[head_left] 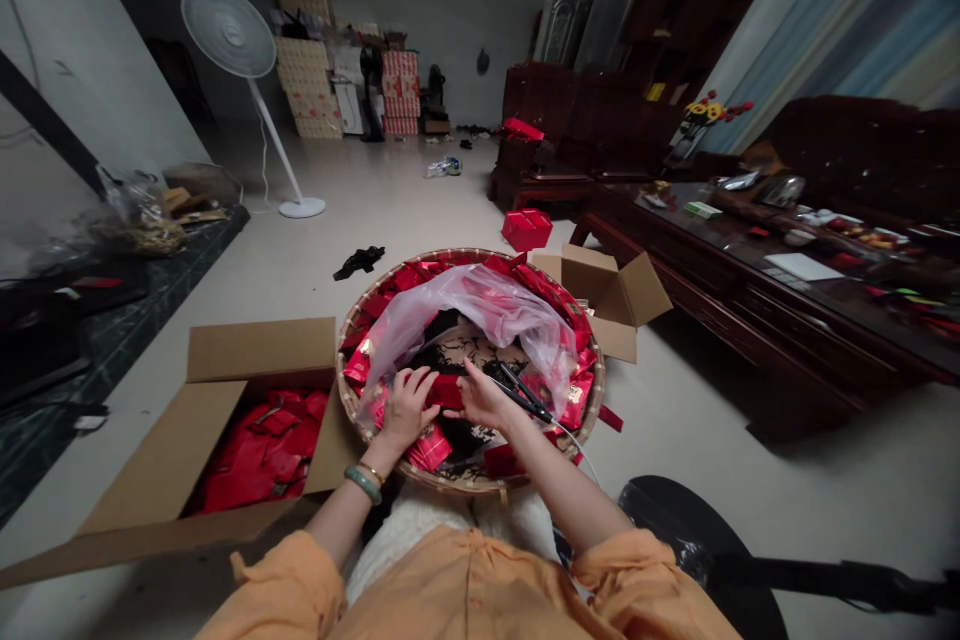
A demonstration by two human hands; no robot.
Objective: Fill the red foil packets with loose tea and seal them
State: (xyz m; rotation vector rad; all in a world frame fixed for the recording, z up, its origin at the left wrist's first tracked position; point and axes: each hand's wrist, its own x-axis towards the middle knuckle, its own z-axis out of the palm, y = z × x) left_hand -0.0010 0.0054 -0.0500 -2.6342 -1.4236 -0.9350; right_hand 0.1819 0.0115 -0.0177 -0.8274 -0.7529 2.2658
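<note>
In the head view, we see both forearms reach forward from rolled orange sleeves (289, 585) over the near rim of a round woven basket (598, 390). Our left hand (409, 407) comes in palm down, wrist slightly bent, its fingers curved towards the middle; a green bangle (363, 485) circles that wrist. Its fingertips are at the left end of a red packet (450, 391), but we cannot tell whether they are clamped on it. Our right hand (482, 397) slants in from the other side with its fingers extended and its thumb well apart from them, at the packet's right end; we cannot make out whether it touches.

The red packet lies inside the basket, between our two hands, with dark loose strands (469, 438) around it. A translucent pinkish plastic bag (480, 295) arches beyond it, and a black two-armed tool (531, 400) lies beside our right wrist. On our left, an open cardboard box (161, 455) holds more red packs (262, 450).
</note>
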